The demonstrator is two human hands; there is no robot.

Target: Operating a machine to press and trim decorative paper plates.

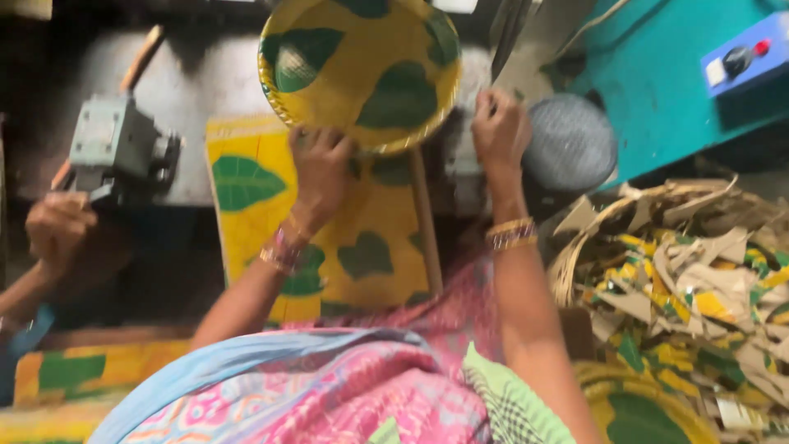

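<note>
Holding the round paper plate (pixel 362 70) by its near rim, your left hand (pixel 322 168) has its fingers curled up onto the edge — the plate is yellow with dark green leaf prints and sits tilted above the grey tabletop (pixel 205 90), its far side close to the top of the view. Your right hand (pixel 500 127) is up beside the plate's right rim, fingers bunched closed, but the blur hides whether that grip is on the rim itself or on something behind it, so I cannot tell what it holds. Both your wrists carry bangles.

Just beneath the plate lies a flat printed sheet (pixel 320 230) in the same yellow with green leaves, reaching from under your left hand down toward your lap. To your right, just beside the right hand, sits a round grey disc (pixel 571 141), and behind it a teal machine body (pixel 666 82) with a small blue control box (pixel 744 53). A heap of paper trimmings (pixel 699 263) — brown, yellow and green scraps — fills the right side. On the left, another person's hand (pixel 57 230) rests near a grey metal device (pixel 115 144) with a wooden handle.
</note>
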